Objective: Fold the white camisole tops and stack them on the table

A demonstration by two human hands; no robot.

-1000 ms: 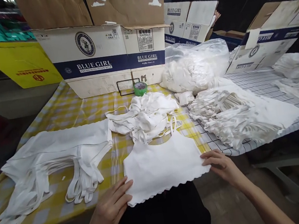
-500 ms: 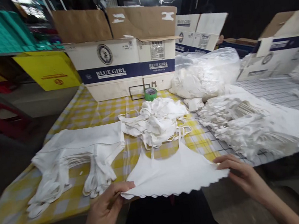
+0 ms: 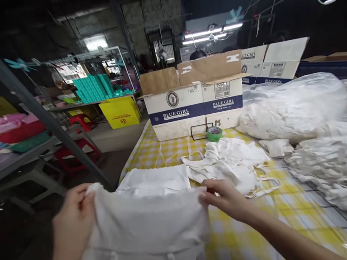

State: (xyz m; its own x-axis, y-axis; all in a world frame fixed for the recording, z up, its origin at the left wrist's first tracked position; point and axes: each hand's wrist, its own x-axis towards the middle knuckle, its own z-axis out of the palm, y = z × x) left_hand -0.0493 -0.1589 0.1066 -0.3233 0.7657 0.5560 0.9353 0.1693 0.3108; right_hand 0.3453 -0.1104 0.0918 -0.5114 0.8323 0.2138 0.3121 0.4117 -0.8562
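Note:
Both my hands hold one white strappy top [image 3: 147,223] stretched between them in the air, straps hanging down. My left hand [image 3: 73,220] pinches its left corner. My right hand [image 3: 224,198] pinches its right corner. Right behind the top, a neat stack of the same white tops [image 3: 154,181] lies on the yellow checked tablecloth [image 3: 238,236]. A loose heap of unsorted white tops [image 3: 232,162] sits to the right of my right hand.
An open "Blue Girl" cardboard box [image 3: 194,106] stands at the table's far edge, a green tape roll [image 3: 214,133] before it. A plastic bag of white cloth [image 3: 292,108] and more white piles [image 3: 335,168] fill the right. A metal shelf post [image 3: 40,117] and red stools [image 3: 74,156] stand left.
I lifted the top off the table edge, flipped it so its straps hang down, and carried it left over the stack. My view rose and swung left.

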